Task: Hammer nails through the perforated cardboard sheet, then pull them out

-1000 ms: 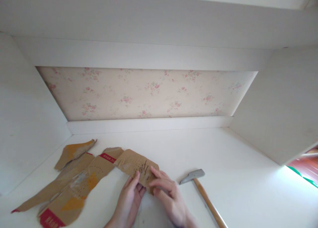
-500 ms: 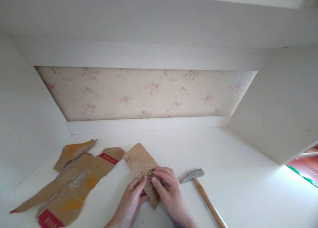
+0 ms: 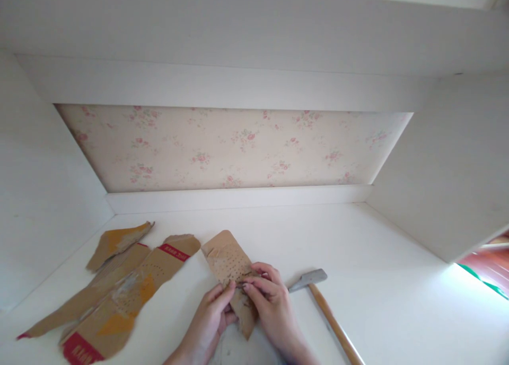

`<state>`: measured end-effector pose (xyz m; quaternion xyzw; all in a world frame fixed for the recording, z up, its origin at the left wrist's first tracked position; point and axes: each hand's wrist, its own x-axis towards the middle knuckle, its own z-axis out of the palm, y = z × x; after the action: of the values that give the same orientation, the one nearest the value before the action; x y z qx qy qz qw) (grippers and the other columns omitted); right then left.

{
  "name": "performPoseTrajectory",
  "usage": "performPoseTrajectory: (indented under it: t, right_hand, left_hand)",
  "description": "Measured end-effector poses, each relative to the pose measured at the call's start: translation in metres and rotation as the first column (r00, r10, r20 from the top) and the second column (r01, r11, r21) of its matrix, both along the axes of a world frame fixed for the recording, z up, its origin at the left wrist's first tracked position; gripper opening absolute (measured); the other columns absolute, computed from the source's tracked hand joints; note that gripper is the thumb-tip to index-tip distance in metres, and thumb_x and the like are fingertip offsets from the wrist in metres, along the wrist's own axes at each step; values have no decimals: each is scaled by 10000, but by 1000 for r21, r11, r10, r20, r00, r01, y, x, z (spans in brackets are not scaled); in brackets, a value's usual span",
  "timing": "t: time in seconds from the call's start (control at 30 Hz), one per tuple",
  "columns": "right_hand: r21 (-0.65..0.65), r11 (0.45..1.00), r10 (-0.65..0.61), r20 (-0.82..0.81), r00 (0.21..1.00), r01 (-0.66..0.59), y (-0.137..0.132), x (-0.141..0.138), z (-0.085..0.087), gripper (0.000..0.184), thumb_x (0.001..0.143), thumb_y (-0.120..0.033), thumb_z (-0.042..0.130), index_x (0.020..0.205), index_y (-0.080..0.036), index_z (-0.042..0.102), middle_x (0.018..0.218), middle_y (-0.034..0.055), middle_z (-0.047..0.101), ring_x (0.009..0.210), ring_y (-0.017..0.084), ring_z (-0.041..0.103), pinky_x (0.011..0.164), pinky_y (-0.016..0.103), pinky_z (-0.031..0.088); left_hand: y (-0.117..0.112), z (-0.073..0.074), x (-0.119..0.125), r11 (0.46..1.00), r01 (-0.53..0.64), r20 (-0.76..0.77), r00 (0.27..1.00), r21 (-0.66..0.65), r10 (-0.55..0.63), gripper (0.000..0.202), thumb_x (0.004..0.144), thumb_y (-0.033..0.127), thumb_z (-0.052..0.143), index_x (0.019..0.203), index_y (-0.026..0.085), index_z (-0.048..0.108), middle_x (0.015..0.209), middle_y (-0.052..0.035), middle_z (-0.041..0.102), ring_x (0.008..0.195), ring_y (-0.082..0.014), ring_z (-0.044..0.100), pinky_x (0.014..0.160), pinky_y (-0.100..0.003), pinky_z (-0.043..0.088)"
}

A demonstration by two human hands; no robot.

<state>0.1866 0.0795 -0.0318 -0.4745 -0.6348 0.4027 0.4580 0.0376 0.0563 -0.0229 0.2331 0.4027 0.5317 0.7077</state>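
A brown piece of cardboard [image 3: 227, 255], dotted with small holes, lies tilted between my two hands. Its lower end is torn and bent. My left hand [image 3: 214, 312] grips the left edge, thumb on top and fingers curled beneath. On the right side, my right hand [image 3: 274, 301] pinches at the torn fold with thumb and fingertips; small dark bits show there, too fine to name. Just right of that hand lies a hammer [image 3: 334, 322] with a grey metal head and a wooden handle.
Torn cardboard pieces [image 3: 119, 296] with red print and yellow patches lie at the left. White side panels [image 3: 421, 158] enclose the white surface [image 3: 389, 280]. Behind is a floral-papered back wall [image 3: 238, 153]; a white panel [image 3: 222, 31] overhangs above.
My right hand's fingers have shifted slightly at the fold, and the cardboard has turned a little, its top edge moving right. The hammer and torn pieces stay put.
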Motion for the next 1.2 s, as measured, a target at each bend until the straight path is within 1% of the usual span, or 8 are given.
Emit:
performPoseTrajectory:
  t: [0.13, 0.27, 0.47, 0.6, 0.77, 0.9, 1.03, 1.2]
  right_hand:
    - [-10, 1000, 1, 17, 1000, 0, 0, -1, 2, 185, 884, -227, 661, 907, -328, 814, 1238, 73, 609, 1190, 271, 538, 1054, 464, 405]
    - [-13, 1000, -16, 32, 999, 16, 0, -2, 1, 178, 864, -214, 681, 908, -317, 819, 1241, 83, 621, 1183, 282, 550, 1041, 474, 429]
    - [84, 996, 12, -1, 1000, -12, -1, 0, 2, 205, 855, -277, 704, 1039, -312, 787, 1209, 100, 661, 1148, 289, 579, 997, 485, 479]
    - [114, 993, 44, -17, 999, -42, -3, 2, 8, 156, 887, -317, 668, 970, -297, 799, 1217, 93, 695, 1177, 285, 567, 1014, 496, 469]
    - [151, 988, 39, 33, 999, -43, -3, 3, 10, 208, 912, -326, 644, 1078, -313, 769, 1281, 63, 700, 1271, 274, 495, 1077, 522, 416]
    - [208, 977, 39, 37, 999, -46, -3, 2, 7, 216, 916, -319, 643, 1098, -315, 759, 1243, 50, 723, 1239, 257, 523, 1070, 495, 431]
    - [213, 977, 15, -15, 1000, -12, -4, 1, 7, 158, 908, -322, 652, 985, -306, 790, 1078, 52, 779, 1153, 258, 574, 1012, 474, 476]
    - [194, 981, 22, -49, 999, -12, -4, 0, 8, 228, 961, -300, 566, 912, -293, 789, 1016, 50, 779, 1105, 244, 584, 989, 450, 480]
  left_hand:
    - [0, 2, -1, 1000, 2, 17, 1000, -15, -2, 351, 622, 423, 898, 769, 153, 730, 832, -75, 759, 922, -265, 701, 772, -305, 520]
    - [-1, 2, -1, 1000, 9, 42, 999, 2, -9, 340, 648, 401, 887, 829, 151, 745, 890, -84, 765, 946, -268, 701, 799, -316, 525]
    - [1, -6, -3, 999, -45, 99, 994, -32, 48, 318, 711, 339, 849, 946, 154, 741, 968, -88, 772, 960, -258, 710, 821, -317, 535]
    - [3, -7, -4, 996, -66, 141, 987, -51, 73, 315, 760, 344, 810, 1005, 159, 737, 1007, -85, 773, 994, -252, 704, 832, -309, 539]
    - [2, -1, -1, 999, -18, 85, 996, -36, 21, 368, 722, 384, 836, 994, 151, 751, 1012, -97, 774, 1010, -281, 701, 827, -327, 540]
    - [1, -1, 0, 999, -13, 70, 997, -39, 16, 375, 710, 381, 844, 996, 155, 756, 1019, -98, 775, 1023, -290, 697, 834, -335, 534]
    - [1, -3, -1, 999, -13, 81, 997, -43, 17, 376, 716, 390, 839, 999, 157, 757, 1027, -99, 774, 1040, -287, 691, 859, -340, 524]
    - [1, 0, -1, 999, -8, 75, 997, -36, 11, 363, 711, 389, 842, 981, 160, 761, 1026, -95, 774, 1061, -285, 681, 885, -337, 514]
